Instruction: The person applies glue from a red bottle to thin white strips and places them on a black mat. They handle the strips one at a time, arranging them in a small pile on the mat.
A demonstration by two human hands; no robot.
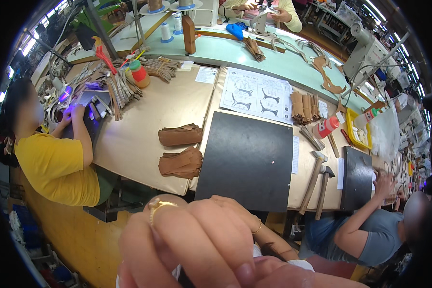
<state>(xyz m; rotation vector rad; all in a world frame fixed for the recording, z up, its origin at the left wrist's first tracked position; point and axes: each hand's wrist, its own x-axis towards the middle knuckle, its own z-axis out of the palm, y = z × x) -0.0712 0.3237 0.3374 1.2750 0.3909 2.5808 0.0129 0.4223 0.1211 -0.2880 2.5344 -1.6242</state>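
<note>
My left hand [192,240] fills the lower middle of the view, very close to the camera, its fingers bent and pressed together, with a gold ring on one finger. My right hand [283,274] shows only as a blurred part at the bottom edge, touching the left one. A bit of white material [298,263] peeks out beneath them; whether either hand holds it is hidden. Beyond the hands lies a black rectangular mat [247,158] on the workbench [139,129], with two stacks of brown leather pieces [180,150] to its left.
Two hammers [318,183] lie right of the mat, beside a smaller black mat [357,177]. Behind are a pattern sheet [257,93], rolled brown pieces [305,106], a red-and-white bottle [326,127] and a yellow tray [357,130]. A person in yellow [57,165] works left, one in grey [369,235] right.
</note>
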